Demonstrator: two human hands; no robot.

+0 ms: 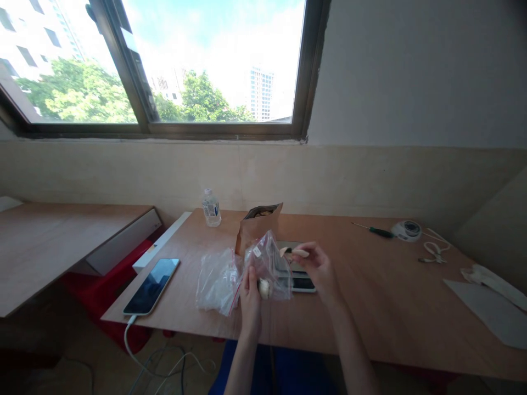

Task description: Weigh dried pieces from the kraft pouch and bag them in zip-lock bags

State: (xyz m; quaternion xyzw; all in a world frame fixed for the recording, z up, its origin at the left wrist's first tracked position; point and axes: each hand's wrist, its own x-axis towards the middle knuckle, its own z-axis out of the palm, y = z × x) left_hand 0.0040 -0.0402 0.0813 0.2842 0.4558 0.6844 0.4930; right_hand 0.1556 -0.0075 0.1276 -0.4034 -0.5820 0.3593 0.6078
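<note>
My left hand point(250, 299) grips a clear zip bag point(265, 258) with a red seal line, above the table's front edge. A pale, rounded piece point(264, 289) shows low in the bag, beside my left fingers. Between the thumb and fingers of my right hand point(323, 271) is a pale, flattish piece point(302, 253) with a dark patch beside it, close to the bag's right side; its kind is unclear. Behind the bag lies a flat scale point(303, 284) with a dark display, partly hidden. More clear zip bags point(218, 280) lie to the left.
A brown paper pouch point(251, 233) stands open behind the bags, brownish contents inside. Left are a water bottle point(212, 209) and a charging phone point(152, 288). Far right are a screwdriver point(381, 232), a white dome camera point(407, 230), a cable point(434, 252) and a grey sheet point(486, 312).
</note>
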